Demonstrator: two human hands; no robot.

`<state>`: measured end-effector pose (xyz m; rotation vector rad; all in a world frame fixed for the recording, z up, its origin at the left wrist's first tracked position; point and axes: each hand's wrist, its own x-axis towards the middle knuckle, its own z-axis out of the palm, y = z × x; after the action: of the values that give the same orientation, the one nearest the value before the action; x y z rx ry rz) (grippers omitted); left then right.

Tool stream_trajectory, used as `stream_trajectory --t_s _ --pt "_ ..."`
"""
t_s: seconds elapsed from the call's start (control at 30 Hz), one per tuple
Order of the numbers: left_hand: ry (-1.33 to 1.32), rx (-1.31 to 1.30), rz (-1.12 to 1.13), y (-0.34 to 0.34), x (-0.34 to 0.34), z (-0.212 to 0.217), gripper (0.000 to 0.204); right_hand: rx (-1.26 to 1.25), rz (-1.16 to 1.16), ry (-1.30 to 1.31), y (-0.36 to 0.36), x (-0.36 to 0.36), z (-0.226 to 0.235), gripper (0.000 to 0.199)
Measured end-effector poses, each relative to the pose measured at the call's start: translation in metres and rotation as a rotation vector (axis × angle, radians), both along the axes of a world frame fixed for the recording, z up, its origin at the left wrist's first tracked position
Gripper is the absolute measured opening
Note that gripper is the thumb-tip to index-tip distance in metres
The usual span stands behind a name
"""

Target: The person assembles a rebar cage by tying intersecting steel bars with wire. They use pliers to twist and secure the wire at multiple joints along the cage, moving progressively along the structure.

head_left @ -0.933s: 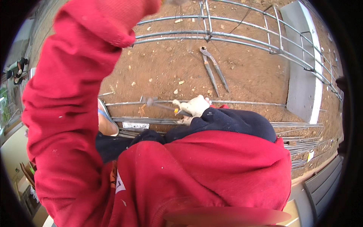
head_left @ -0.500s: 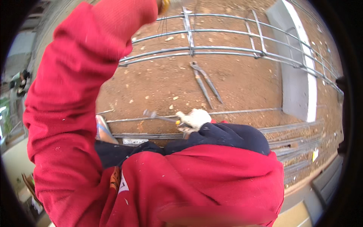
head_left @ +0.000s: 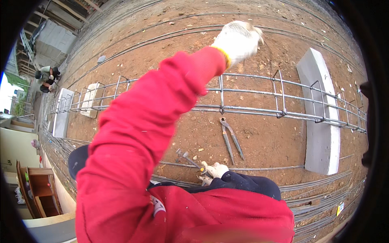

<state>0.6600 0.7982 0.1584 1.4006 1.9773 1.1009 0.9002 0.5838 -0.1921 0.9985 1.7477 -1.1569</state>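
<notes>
My left arm reaches across a long cage of steel bars [head_left: 251, 92]. Beyond the cage, my left hand [head_left: 239, 40], in a white glove with a yellow cuff, is closed and blurred; thin dark wires seem to hang from its fingers. Low in the middle, my right hand [head_left: 213, 171], also gloved, is closed around a metal tool [head_left: 187, 156] with a short forked head and a yellow band at the grip. Between this hand and the cage, long-handled pincers [head_left: 231, 139] lie on the soil with their jaws toward the bars.
Pale blocks [head_left: 320, 109] stand under the cage at the right, with another block [head_left: 63, 113] at the far left. Loose steel bars [head_left: 320, 202] lie at the near right. Another person [head_left: 46, 79] crouches far left. A wooden shelf [head_left: 44, 188] is at the lower left.
My left hand has swung out beyond the cage, toward the right. The view has tilted up, showing more of the ground and cage. My right hand still holds the tool; the pincers lie unmoved.
</notes>
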Motion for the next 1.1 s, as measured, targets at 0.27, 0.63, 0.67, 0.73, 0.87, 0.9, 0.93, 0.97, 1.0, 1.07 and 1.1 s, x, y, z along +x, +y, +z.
stream_trajectory --t_s 0.27,0.63,0.67,0.73,0.87,0.9,0.93,0.97,1.0,1.07,1.1 --pt "0.82 0.315 -0.225 -0.02 -0.004 -0.02 0.032 0.125 0.397 0.367 0.004 0.007 0.007 0.078" --pt "0.408 0.262 -0.36 -0.042 0.001 0.04 0.023 0.037 0.14 0.458 0.008 0.005 0.009 0.074" --pt "0.97 0.328 -0.331 -0.064 -0.016 0.063 0.028 0.036 0.123 0.465 0.009 0.003 0.009 0.074" --pt "0.94 0.349 -0.125 -0.108 -0.055 0.104 0.036 0.041 0.099 0.472 0.007 0.001 0.01 0.073" --pt "0.277 0.374 -0.025 -0.234 -0.107 0.138 0.036 0.044 0.076 0.462 0.0 -0.002 0.013 0.073" --pt "-0.295 0.346 -0.155 -0.259 -0.111 0.135 0.028 0.044 0.073 0.453 -0.002 -0.003 0.013 0.073" --pt "-0.751 0.315 -0.089 -0.282 -0.112 0.133 0.028 0.052 0.067 0.448 -0.004 -0.003 0.014 0.073" --pt "-1.04 0.296 0.099 -0.306 -0.107 0.125 0.041 0.056 0.069 0.44 -0.007 -0.004 0.015 0.073" --pt "-1.132 0.302 0.117 -0.328 -0.102 0.118 0.043 0.058 0.061 0.433 -0.011 -0.004 0.015 0.073" --pt "-1.327 0.281 0.15 -0.364 -0.093 0.105 0.049 0.078 0.036 0.416 -0.018 -0.006 0.016 0.072" --pt "-1.427 0.266 0.175 -0.378 -0.095 0.101 0.054 0.084 0.024 0.407 -0.022 -0.007 0.017 0.072"
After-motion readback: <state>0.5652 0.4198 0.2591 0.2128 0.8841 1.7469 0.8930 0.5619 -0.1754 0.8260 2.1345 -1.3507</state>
